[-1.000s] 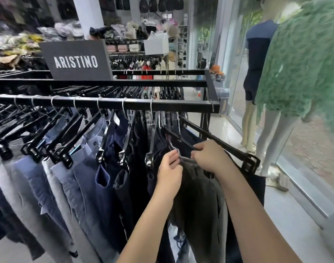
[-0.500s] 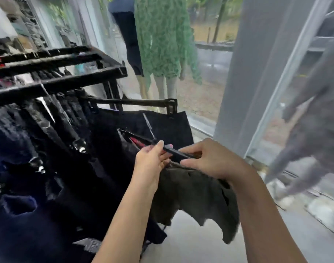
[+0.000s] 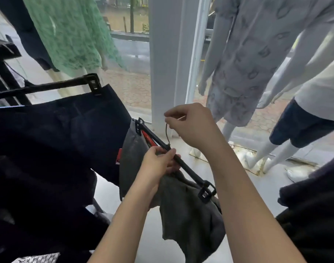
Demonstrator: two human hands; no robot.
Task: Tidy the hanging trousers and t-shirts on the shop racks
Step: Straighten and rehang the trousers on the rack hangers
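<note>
Head cam: left hand (image 3: 159,164) grips the black clip hanger (image 3: 183,164) bar, grey trousers (image 3: 189,213) drooping beneath, right hand (image 3: 189,126) pinching its wire hook (image 3: 167,132) just above.

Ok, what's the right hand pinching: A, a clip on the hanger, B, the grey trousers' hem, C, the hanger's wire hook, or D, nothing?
C: the right hand pinches the top of the wire hook rising from the black hanger, whose bar the left hand grips.
</note>
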